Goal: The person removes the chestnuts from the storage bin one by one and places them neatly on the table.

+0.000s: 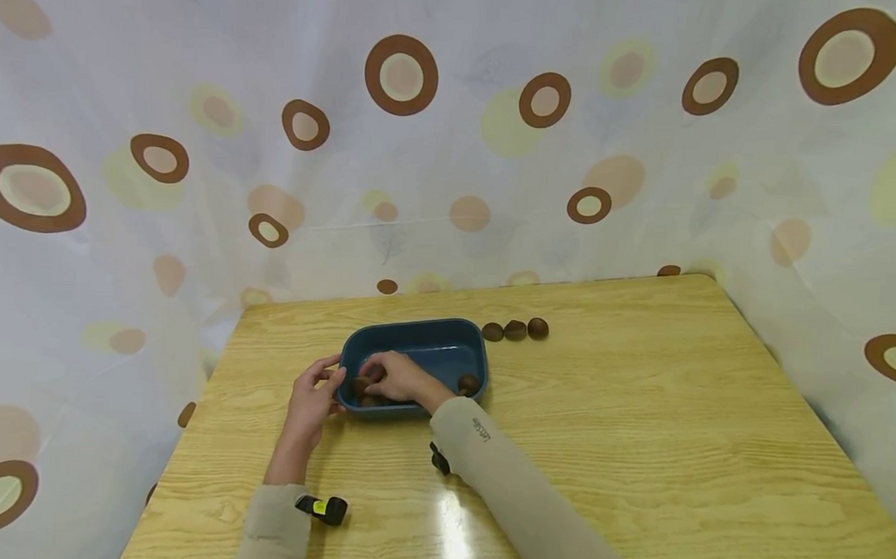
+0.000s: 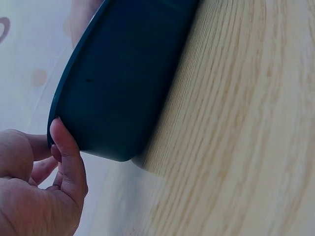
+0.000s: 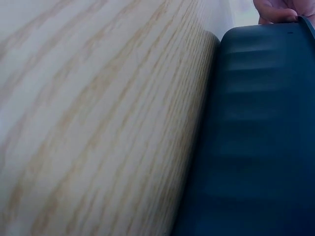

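A dark blue rectangular box [image 1: 412, 413] stands on the wooden table, with several brown chestnuts [image 1: 362, 385] at its left end and one chestnut [image 1: 468, 385] in its right corner. My left hand [image 1: 311, 407] pinches the box's left rim between thumb and fingers, which the left wrist view shows close up on the left hand [image 2: 47, 191]. Reaching over the front wall, my right hand [image 1: 400, 377] is inside the box, its thumb and fingers bent around a chestnut at the left end. The right wrist view shows only the box's outer wall [image 3: 261, 137] and the left hand [image 3: 278, 11].
Just beyond the box's right back corner, three chestnuts [image 1: 516, 330] lie in a row on the table [image 1: 637, 421]. A white cloth [image 1: 453, 163] with brown and yellow circles hangs behind the table and along its sides.
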Demonstrator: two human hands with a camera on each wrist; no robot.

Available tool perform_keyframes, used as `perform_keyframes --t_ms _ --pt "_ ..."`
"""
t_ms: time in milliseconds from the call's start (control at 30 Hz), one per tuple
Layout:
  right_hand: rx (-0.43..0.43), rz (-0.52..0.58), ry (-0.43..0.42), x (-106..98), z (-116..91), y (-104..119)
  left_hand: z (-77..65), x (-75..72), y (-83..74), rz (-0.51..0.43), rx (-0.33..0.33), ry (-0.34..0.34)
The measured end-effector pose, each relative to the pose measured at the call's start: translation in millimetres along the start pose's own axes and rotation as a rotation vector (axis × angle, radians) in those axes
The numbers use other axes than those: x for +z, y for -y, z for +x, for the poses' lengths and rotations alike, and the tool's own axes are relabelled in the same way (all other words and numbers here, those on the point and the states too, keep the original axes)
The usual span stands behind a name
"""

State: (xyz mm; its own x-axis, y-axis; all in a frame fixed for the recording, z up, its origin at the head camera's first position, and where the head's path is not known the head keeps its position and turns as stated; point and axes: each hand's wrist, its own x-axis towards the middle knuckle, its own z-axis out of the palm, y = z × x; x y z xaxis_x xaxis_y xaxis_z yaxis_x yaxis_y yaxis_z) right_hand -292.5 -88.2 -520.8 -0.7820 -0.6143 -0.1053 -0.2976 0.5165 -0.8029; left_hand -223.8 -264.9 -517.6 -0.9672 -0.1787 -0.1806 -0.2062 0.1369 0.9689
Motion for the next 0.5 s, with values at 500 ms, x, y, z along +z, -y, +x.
perform_keyframes --t_ms 500 --pt "-0.030 0.025 -0.063 -6.2 -3.6 -1.6 5.4 -3.2 1.5 -0.009 -0.033 0.020"
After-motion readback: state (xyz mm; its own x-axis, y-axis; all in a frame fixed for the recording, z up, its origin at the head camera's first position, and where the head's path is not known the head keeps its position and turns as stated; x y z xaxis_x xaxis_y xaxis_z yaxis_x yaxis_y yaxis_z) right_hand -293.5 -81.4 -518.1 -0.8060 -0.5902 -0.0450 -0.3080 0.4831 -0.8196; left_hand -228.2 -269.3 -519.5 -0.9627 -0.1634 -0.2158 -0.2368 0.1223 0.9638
